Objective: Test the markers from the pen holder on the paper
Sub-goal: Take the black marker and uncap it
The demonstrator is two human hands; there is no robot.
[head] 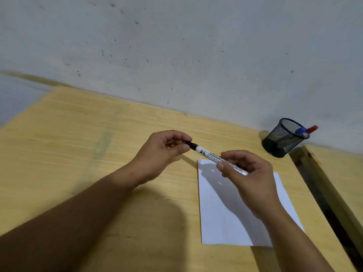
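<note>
A white marker with a black cap is held level above the far edge of a white paper sheet. My left hand pinches the black cap end. My right hand grips the white barrel. Two short red strokes mark the paper's far left corner. A black mesh pen holder stands at the far right by the wall, with a blue-capped marker and a red-capped marker leaning out of it.
The wooden table butts against a scuffed grey wall. A dark gap runs along the table's right side, with another wooden surface beyond it.
</note>
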